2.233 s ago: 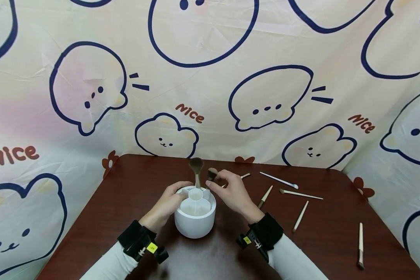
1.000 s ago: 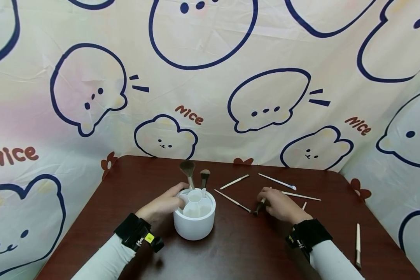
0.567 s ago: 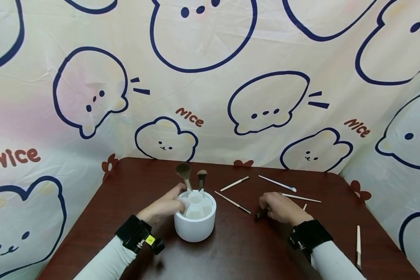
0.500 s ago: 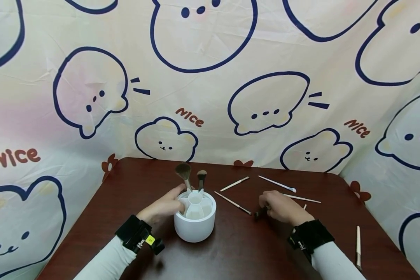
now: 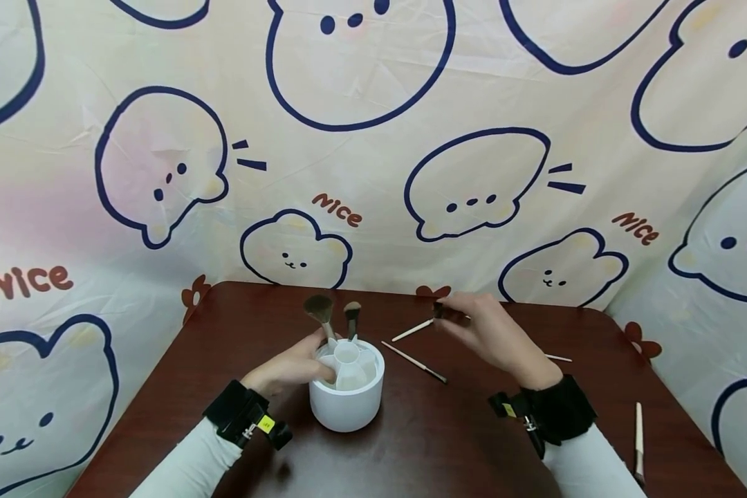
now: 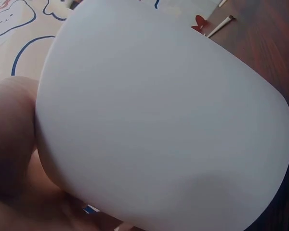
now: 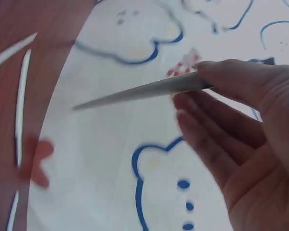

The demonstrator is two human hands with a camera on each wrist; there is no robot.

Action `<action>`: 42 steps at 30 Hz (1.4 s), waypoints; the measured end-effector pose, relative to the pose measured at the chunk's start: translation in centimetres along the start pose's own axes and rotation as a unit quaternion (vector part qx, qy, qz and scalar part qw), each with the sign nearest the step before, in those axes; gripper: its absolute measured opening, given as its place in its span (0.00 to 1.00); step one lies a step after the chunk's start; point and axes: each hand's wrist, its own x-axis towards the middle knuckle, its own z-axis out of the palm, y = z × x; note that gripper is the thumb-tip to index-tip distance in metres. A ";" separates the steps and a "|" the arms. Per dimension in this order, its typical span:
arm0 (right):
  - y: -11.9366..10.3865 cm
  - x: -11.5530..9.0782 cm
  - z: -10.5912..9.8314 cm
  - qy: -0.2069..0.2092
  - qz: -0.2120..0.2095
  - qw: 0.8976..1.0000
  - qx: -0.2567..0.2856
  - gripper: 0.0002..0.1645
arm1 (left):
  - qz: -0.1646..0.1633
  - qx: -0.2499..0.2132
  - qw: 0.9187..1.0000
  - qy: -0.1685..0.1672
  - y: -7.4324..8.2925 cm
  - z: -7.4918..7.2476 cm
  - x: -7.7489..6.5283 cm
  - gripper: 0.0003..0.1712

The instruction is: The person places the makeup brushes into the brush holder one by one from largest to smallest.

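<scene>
A white round brush holder (image 5: 346,408) with several compartments stands on the table, and its smooth wall fills much of the left wrist view. My left hand (image 5: 289,363) grips its left rim, the thumb hooked over inside. Two makeup brushes stand bristles-up at the holder's back: a large fluffy brush (image 5: 319,308) and a smaller dark-ferruled brush (image 5: 352,315). Right of the holder, my right hand (image 5: 492,339) is raised and pinches a makeup brush (image 7: 144,93) between thumb and fingertips. Its pale tapered handle shows in the right wrist view; the dark head points left in the head view.
Right of the holder lie a slim brush (image 5: 415,362) and, farther back, another slim brush (image 5: 413,330). Part of a third brush (image 5: 558,357) shows behind the right wrist. A brush (image 5: 639,439) lies near the table's right edge. A patterned cloth (image 5: 373,166) hangs behind.
My right hand first let go of the smaller dark-ferruled brush at the holder, then moved right, took hold of another brush on the table and has raised it. The left hand stays on the holder.
</scene>
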 end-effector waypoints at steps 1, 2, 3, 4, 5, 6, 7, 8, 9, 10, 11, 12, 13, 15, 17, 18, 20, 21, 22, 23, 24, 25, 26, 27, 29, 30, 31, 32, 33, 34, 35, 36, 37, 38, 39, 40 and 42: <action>-0.4 0.3 0.1 0.012 -0.005 1.000 0.018 0.08 | 0.000 -0.002 1.000 0.001 0.0 0.0 0.0 0.45; -0.7 0.6 0.3 0.023 -0.005 0.999 0.036 0.07 | 0.001 -0.005 1.000 0.003 -0.1 0.1 0.0 0.45; -1.1 1.0 0.4 0.035 -0.005 0.998 0.060 0.06 | 0.001 -0.008 1.000 0.005 -0.2 0.1 0.0 0.46; -1.4 1.3 0.7 0.048 -0.003 0.996 0.080 0.06 | 0.002 -0.013 1.000 0.007 -0.2 0.2 0.0 0.45; -1.8 1.6 0.9 0.060 0.003 0.993 0.101 0.05 | 0.004 -0.017 1.000 0.008 -0.2 0.2 0.1 0.45; -2.2 1.9 1.1 0.069 0.008 0.990 0.125 0.06 | 0.006 -0.016 1.000 0.009 -0.3 0.3 0.0 0.44; -2.9 2.2 1.1 0.075 0.015 0.986 0.146 0.06 | 0.006 -0.014 1.000 0.012 -0.3 0.3 0.0 0.43; -3.6 2.5 1.2 0.079 0.021 0.982 0.169 0.06 | 0.008 -0.011 1.000 0.015 -0.3 0.3 0.0 0.42; -4.3 2.8 1.3 0.082 0.026 0.978 0.188 0.06 | 0.011 -0.008 1.000 0.017 -0.4 0.4 0.0 0.41; -5.0 3.0 1.3 0.081 0.034 0.976 0.202 0.06 | 0.013 -0.004 1.000 0.020 -0.4 0.4 0.0 0.40; -5.7 3.2 1.4 0.078 0.041 0.973 0.215 0.06 | 0.013 0.001 1.000 0.024 -0.5 0.5 0.0 0.39; -6.2 3.4 1.5 0.075 0.045 0.971 0.223 0.06 | 0.013 0.006 1.000 0.028 -0.5 0.6 0.0 0.39; -6.8 3.5 1.6 0.072 0.054 0.970 0.227 0.06 | 0.013 0.006 0.999 0.032 -0.5 0.6 0.1 0.39; -7.2 3.8 2.2 0.066 0.067 0.969 0.227 0.06 | 0.011 0.000 0.999 0.039 -0.6 0.7 0.2 0.39; -7.2 3.9 2.9 0.061 0.081 0.969 0.226 0.05 | 0.007 -0.008 0.999 0.046 -0.6 0.8 0.2 0.39; -7.2 4.0 3.4 0.059 0.087 0.969 0.226 0.05 | 0.005 -0.010 0.999 0.048 -0.5 0.9 0.3 0.39; -6.8 4.1 4.3 0.055 0.096 0.968 0.227 0.04 | 0.002 -0.017 0.998 0.053 -0.5 0.9 0.3 0.39; -6.4 4.1 4.9 0.053 0.099 0.967 0.230 0.04 | 0.000 -0.018 0.998 0.055 -0.4 1.0 0.4 0.39; -6.0 4.2 5.5 0.050 0.101 0.966 0.233 0.04 | -0.002 -0.021 0.998 0.057 -0.4 1.0 0.4 0.39; -5.5 4.2 6.2 0.048 0.102 0.966 0.233 0.04 | -0.003 -0.023 0.998 0.058 -0.4 1.0 0.4 0.39; -5.0 4.2 6.8 0.046 0.103 0.966 0.234 0.04 | -0.007 -0.025 0.998 0.061 -0.4 1.0 0.4 0.39; -4.5 4.3 7.5 0.042 0.104 0.965 0.236 0.03 | -0.009 -0.025 0.998 0.065 -0.3 1.0 0.5 0.39; -4.1 4.3 8.1 0.039 0.105 0.965 0.238 0.03 | -0.011 -0.026 0.997 0.069 -0.4 1.0 0.5 0.39; -3.7 4.3 8.7 0.035 0.107 0.966 0.234 0.03 | -0.014 -0.025 0.997 0.075 -0.4 1.0 0.6 0.39; -3.2 4.5 9.6 0.030 0.108 0.968 0.226 0.02 | -0.017 -0.020 0.996 0.089 -0.3 1.0 0.7 0.40; -3.0 4.5 10.0 0.026 0.108 0.969 0.221 0.02 | -0.021 -0.020 0.995 0.093 -0.4 1.0 0.7 0.40; -3.0 4.6 10.4 0.023 0.109 0.970 0.216 0.02 | -0.022 -0.019 0.995 0.097 -0.4 1.1 0.7 0.40; -2.9 4.6 10.7 0.020 0.106 0.971 0.211 0.02 | -0.025 -0.022 0.994 0.100 -0.4 1.1 0.8 0.40; -2.9 4.6 11.0 0.017 0.106 0.973 0.205 0.02 | -0.025 -0.022 0.994 0.102 -0.4 1.1 0.8 0.40; -2.9 4.7 11.2 0.014 0.105 0.973 0.205 0.02 | -0.027 -0.026 0.994 0.103 -0.5 1.2 0.8 0.40; -2.9 4.7 11.5 0.012 0.107 0.973 0.204 0.02 | -0.029 -0.028 0.994 0.104 -0.5 1.2 0.8 0.40; -2.9 4.7 11.6 0.009 0.109 0.973 0.203 0.02 | -0.031 -0.030 0.994 0.104 -0.6 1.2 0.8 0.39; -2.9 4.7 11.8 0.009 0.112 0.973 0.203 0.02 | -0.031 -0.030 0.993 0.107 -0.5 1.3 0.8 0.39; -2.9 4.7 11.9 0.008 0.114 0.972 0.204 0.03 | -0.033 -0.031 0.993 0.110 -0.5 1.3 0.8 0.39; -2.8 4.7 12.0 0.008 0.120 0.972 0.204 0.03 | -0.032 -0.031 0.993 0.112 -0.5 1.3 0.8 0.39; -2.8 4.7 12.0 0.009 0.126 0.971 0.202 0.03 | -0.034 -0.031 0.992 0.115 -0.5 1.3 0.8 0.39; -2.7 4.8 12.1 0.008 0.135 0.971 0.198 0.03 | -0.035 -0.030 0.992 0.120 -0.3 1.4 0.7 0.40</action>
